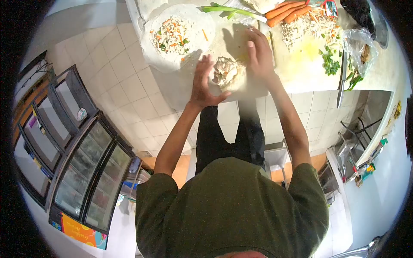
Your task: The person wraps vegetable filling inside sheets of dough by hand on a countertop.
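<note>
A small mound of chopped filling (226,72) lies on the counter (172,81) between my hands. Beside its left edge, my left hand (204,84) is spread, with thumb and fingers apart and nothing held. My right hand (259,53) rests further right and higher up, fingers apart, with no object visible in it. A round pale wrapper (195,21) at the upper left bears a heap of shredded vegetables (172,36) with orange and green bits.
Spring onions (234,9), carrots (287,12), shredded vegetables (303,30) and chopped greens (330,62) lie along the back and right. A knife (342,79) overhangs the front edge beside a plastic bag (361,49). A glass-door fridge (90,172) stands at left.
</note>
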Action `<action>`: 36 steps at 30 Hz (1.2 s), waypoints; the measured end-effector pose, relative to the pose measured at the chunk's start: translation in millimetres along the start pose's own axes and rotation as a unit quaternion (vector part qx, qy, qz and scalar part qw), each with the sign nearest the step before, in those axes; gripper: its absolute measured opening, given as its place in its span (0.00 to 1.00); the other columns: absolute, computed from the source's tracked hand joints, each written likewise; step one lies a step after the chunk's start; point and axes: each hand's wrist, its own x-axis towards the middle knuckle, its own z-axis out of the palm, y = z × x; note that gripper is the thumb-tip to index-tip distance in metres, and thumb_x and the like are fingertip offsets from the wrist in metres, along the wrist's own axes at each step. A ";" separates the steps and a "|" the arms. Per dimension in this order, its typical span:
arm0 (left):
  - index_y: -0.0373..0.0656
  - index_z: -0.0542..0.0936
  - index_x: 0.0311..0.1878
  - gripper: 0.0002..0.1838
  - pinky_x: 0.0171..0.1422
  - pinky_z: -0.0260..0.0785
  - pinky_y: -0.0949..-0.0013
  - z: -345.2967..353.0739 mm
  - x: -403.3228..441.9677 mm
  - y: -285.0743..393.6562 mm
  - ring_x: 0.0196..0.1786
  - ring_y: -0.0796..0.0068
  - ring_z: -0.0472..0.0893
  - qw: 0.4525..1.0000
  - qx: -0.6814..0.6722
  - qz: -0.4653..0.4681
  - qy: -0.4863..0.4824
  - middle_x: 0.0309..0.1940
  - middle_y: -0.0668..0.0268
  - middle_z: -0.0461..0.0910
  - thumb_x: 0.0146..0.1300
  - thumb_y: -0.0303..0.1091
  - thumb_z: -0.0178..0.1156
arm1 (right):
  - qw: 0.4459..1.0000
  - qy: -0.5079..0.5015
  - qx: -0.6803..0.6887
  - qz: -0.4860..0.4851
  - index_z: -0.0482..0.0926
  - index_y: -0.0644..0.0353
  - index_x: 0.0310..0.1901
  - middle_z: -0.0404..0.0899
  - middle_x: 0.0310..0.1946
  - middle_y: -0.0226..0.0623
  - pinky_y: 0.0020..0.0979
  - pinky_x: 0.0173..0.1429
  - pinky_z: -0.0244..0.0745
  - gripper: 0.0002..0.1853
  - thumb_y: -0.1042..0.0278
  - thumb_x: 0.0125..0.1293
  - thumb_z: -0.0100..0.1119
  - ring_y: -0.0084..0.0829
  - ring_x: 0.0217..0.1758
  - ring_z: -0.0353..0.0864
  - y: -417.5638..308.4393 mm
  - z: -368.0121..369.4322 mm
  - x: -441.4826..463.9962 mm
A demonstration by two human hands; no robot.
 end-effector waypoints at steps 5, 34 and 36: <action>0.38 0.52 0.77 0.63 0.82 0.49 0.39 0.6 -7.4 -2.4 0.79 0.36 0.58 0.992 0.086 0.055 -0.073 0.77 0.40 0.55 0.49 0.61 0.78 | 0.987 -0.135 -0.023 -0.078 0.72 0.64 0.68 0.70 0.69 0.57 0.46 0.75 0.66 0.24 0.58 0.78 0.49 0.56 0.73 0.69 -5.9 12.7 19.0; 0.29 0.66 0.71 0.37 0.80 0.58 0.50 38.4 28.5 23.7 0.75 0.54 0.69 0.906 -0.379 -0.155 0.104 0.70 0.43 0.71 0.74 0.54 0.55 | 0.981 0.055 0.175 0.057 0.63 0.71 0.72 0.64 0.72 0.63 0.50 0.79 0.58 0.35 0.50 0.75 0.52 0.56 0.78 0.62 -46.7 52.1 -70.6; 0.29 0.64 0.71 0.39 0.80 0.59 0.49 33.3 29.7 20.3 0.74 0.53 0.70 0.875 -0.416 -0.153 0.194 0.70 0.44 0.71 0.75 0.59 0.51 | 0.995 0.029 0.091 0.033 0.62 0.70 0.73 0.62 0.73 0.64 0.52 0.80 0.56 0.41 0.45 0.71 0.58 0.58 0.79 0.60 -41.6 49.0 -75.1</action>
